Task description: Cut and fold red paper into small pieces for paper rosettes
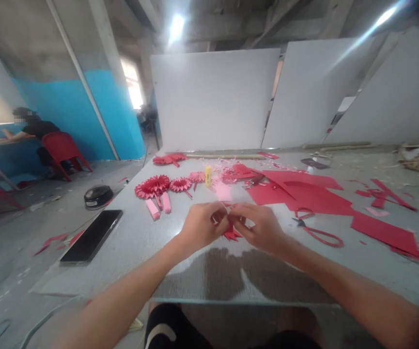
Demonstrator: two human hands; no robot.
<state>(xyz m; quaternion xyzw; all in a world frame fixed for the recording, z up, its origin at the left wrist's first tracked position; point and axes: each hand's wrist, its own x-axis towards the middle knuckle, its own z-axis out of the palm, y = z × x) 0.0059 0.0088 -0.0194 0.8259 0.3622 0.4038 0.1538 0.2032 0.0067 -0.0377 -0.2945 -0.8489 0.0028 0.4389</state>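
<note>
My left hand (205, 224) and my right hand (260, 227) meet over the middle of the grey table (202, 271). Both are closed in a pinch on a small folded piece of red paper (231, 232) whose pleated points stick out below the fingers. Red-handled scissors (318, 231) lie just right of my right hand. Finished red paper rosettes (154, 186) and pink folded strips (158, 206) lie beyond my left hand.
Red paper sheets (303, 194) and scraps cover the table's right side. A yellow glue stick (208, 175) stands further back. A black phone (92, 235) lies near the left edge. White boards (214, 99) stand behind. A person sits at far left by a red chair (62, 148).
</note>
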